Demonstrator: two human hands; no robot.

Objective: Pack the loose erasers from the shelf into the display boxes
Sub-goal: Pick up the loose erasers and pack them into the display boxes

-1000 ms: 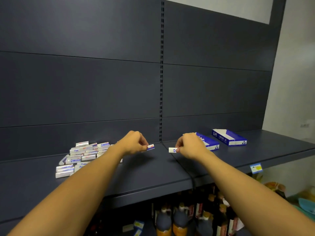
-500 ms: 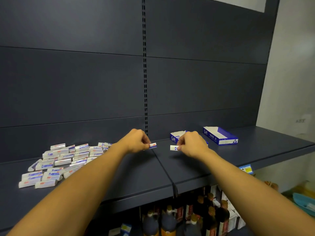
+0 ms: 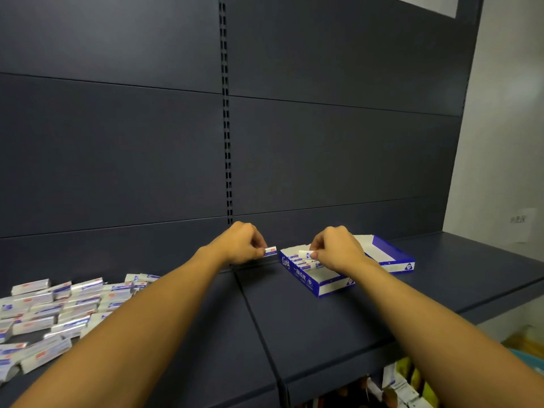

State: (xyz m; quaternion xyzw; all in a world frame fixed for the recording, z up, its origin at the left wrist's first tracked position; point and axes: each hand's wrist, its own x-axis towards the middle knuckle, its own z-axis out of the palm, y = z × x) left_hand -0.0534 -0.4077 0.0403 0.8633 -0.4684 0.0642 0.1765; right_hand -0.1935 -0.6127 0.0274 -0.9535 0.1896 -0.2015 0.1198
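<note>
Head view shows the right hand (image 3: 338, 253) now over the near blue cardboard display box (image 3: 316, 278), fingers pinching a small white eraser (image 3: 305, 254). The left hand (image 3: 243, 244) pinches another white eraser (image 3: 270, 250) just left of the box, so both go in next, I think.

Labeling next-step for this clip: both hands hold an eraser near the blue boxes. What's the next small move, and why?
Probably the right hand lowers its eraser into the near box. It already holds that eraser over the box's open top, where other erasers lie in a row. The left hand pinches another eraser just left of the box, likely going in next.
</note>
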